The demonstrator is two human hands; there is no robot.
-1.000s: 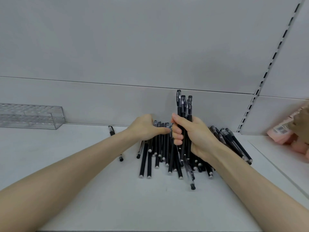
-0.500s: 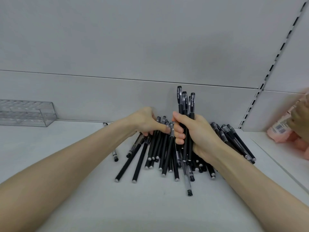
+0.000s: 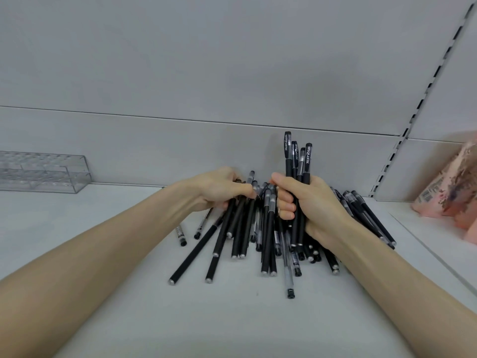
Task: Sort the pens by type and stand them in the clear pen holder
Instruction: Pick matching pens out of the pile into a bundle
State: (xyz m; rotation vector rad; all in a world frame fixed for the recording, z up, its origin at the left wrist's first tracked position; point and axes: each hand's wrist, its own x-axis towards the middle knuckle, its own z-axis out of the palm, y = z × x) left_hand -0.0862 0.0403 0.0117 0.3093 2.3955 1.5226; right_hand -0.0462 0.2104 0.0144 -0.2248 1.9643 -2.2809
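Head view, the only one. The right hand (image 3: pixel 307 205) is closed tight round a bundle of capped pens (image 3: pixel 296 161). It holds them upright, fingers wrapped at the front and thumb over the top. Approx. four caps stick up above the fist, w/ white lettering on the clips, and the lower ends poke out below the palm.

The left hand (image 3: pixel 219 189) sits at the far end of the loose pile (image 3: pixel 268 244). Its thumb lies across the upper ends of several matte black pens (image 3: pixel 227 223), w/ the fingers curled behind them. It looks like a narrow grip on those pens, though the fingertips are hidden, so how many it holds is unclear.

The pile fans out on the white shelf (image 3: pixel 103 254) between and under both hands. It is a mix of matte black barrels and a few clear-barrelled pens, e.g. one clear pen (image 3: pixel 289 280) lying nearest the camera.

The clear pen holder (image 3: pixel 44 171) stands far left against the back panel, well apart from the pile. No pens are visible in it. Pink packets (image 3: pixel 449 192) lie at the right edge, blurred.
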